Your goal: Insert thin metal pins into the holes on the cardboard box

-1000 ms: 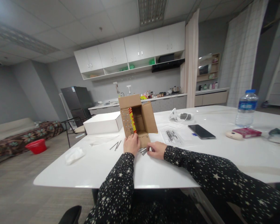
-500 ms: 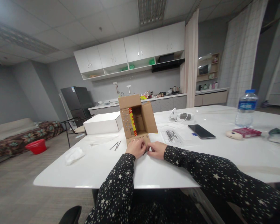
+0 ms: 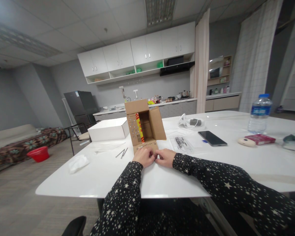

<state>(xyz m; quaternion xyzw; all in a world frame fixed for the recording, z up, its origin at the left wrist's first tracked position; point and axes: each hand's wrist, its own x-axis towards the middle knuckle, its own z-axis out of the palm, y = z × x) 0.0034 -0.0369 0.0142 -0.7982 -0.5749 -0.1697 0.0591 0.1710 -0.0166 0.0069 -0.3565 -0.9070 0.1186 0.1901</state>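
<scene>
Cardboard box upright, opening facing hands

Bare table lies open from six to nine o'clock of the hands. At twelve the open cardboard box blocks the way, touching distance from the fingers. At eleven loose nails and the white box crowd in; at one the clear bag and phone lie flat.

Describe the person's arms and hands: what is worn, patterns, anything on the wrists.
Both arms wear long black sleeves dotted with small white stars, reaching the wrists. The left hand and right hand are bare, without gloves; no ring, watch or bracelet can be made out.
</scene>
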